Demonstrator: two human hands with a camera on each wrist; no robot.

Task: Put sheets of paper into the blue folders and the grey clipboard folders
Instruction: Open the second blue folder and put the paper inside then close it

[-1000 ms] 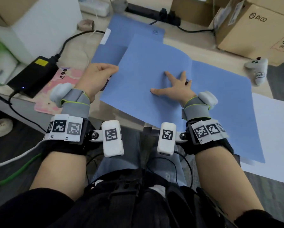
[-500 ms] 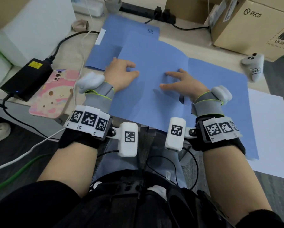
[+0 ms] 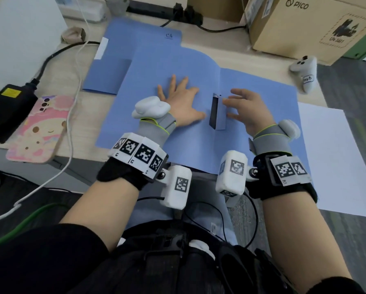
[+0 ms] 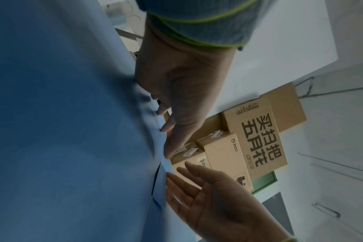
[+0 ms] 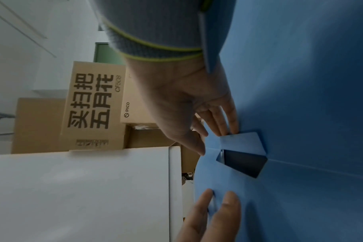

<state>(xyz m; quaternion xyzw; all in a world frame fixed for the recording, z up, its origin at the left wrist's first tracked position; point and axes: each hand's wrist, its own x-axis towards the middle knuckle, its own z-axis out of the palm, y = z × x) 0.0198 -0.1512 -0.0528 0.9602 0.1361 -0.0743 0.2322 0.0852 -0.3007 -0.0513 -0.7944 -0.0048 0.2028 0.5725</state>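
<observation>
An open blue folder [image 3: 252, 81] lies flat on the desk in front of me. My left hand [image 3: 184, 102] rests flat on its left half, fingers spread. To the right of the crease, my right hand [image 3: 241, 107] touches a small raised flap [image 3: 220, 117] with straight fingertips [image 5: 228, 124]; a dark slot [image 5: 244, 162] gapes beside the flap. A second blue folder [image 3: 135, 49] lies behind, partly covered. White sheets of paper [image 3: 330, 155] sit to the right under the folder's edge. No grey clipboard folder is in view.
A pink-cased phone [image 3: 40, 128] and a black power adapter [image 3: 6, 107] with cables lie at the left. Cardboard boxes [image 3: 305, 24] and a power strip [image 3: 178, 9] line the back. A white controller [image 3: 305, 71] rests at the far right.
My left hand left the cover's left edge and moved right onto the left half, now flat. The cover settled down. My right hand shifted to the flap at the crease.
</observation>
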